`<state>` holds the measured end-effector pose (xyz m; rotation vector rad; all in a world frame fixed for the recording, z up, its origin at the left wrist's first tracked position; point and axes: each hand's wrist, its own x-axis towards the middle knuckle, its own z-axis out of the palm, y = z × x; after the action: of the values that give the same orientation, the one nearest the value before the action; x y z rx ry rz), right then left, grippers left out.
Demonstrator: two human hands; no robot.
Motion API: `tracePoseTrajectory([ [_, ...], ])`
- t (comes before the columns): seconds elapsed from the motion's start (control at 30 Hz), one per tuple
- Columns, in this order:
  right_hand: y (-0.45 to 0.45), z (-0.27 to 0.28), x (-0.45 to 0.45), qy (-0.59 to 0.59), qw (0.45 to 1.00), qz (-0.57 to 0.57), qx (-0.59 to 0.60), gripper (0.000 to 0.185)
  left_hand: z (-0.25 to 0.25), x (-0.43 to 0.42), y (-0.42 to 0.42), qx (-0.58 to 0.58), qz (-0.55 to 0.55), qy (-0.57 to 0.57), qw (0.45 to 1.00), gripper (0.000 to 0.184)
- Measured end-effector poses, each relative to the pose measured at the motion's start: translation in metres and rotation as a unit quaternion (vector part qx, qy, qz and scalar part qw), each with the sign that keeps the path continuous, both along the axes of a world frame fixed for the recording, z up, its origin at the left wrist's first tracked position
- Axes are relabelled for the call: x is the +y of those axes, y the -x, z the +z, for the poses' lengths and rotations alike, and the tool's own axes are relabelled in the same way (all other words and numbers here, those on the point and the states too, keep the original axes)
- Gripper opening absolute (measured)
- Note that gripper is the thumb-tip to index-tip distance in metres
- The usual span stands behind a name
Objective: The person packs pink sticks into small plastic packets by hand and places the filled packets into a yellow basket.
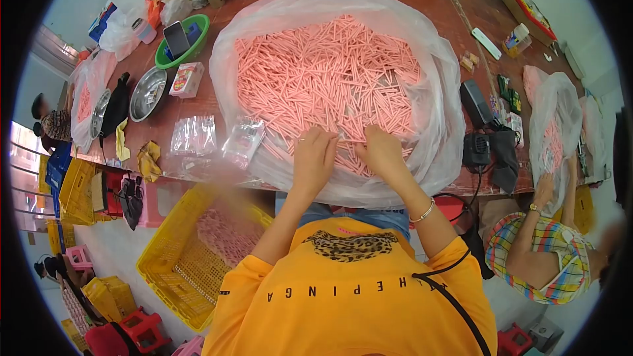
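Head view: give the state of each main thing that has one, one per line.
Plastic bag: spread open
Pink sticks: loose, heaped
Left hand: fingers bent, among sticks
Right hand: fingers bent, among sticks
Green basin: upright, holding phone
Metal bowl: upright
Nearest yellow crate: open-topped, part-filled

From where I stand, the big bag (435,132) is thin, cloudy plastic, crinkled and softly shiny along its folds. The pink sticks (316,79) inside look smooth and rather matt; I can't tell what they're made of. Under them, the reddish-brown surface (458,20) has a worn, slightly glossy finish. The round bowl (140,86) is polished metal, the green basin (201,34) smooth plastic, and the small packets (193,135) glossy clear film. The yellow crate (165,254) is perforated hard plastic; the orange T-shirt (349,310), matt cloth.
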<state>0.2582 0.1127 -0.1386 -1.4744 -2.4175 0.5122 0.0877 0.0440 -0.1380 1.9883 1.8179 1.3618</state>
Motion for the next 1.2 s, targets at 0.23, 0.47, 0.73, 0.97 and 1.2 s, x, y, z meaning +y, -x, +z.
tracePoseTrajectory([
  [0.23, -0.014, -0.005, 0.016, -0.009, 0.986, -0.009, 0.166, 0.025, 0.005, 0.004, 0.005, -0.006, -0.012, -0.007, 1.0, 0.012],
  [0.47, -0.014, 0.007, 0.003, 0.255, 0.886, -0.002, 0.387, 0.02, 0.005, 0.034, -0.012, -0.228, -0.068, 0.059, 0.97, 0.021],
  [0.73, -0.004, -0.001, -0.006, 0.192, 0.885, 0.061, 0.42, 0.032, 0.012, 0.04, -0.021, -0.26, -0.09, 0.138, 0.951, 0.018],
  [0.97, -0.003, -0.01, -0.004, 0.183, 0.892, -0.018, 0.414, 0.024, 0.028, 0.025, -0.02, -0.169, -0.105, -0.008, 0.98, 0.028],
  [1.2, -0.006, -0.023, -0.009, 0.049, 0.925, 0.041, 0.374, 0.019, 0.024, 0.016, -0.037, 0.044, -0.215, -0.042, 0.975, 0.036],
])
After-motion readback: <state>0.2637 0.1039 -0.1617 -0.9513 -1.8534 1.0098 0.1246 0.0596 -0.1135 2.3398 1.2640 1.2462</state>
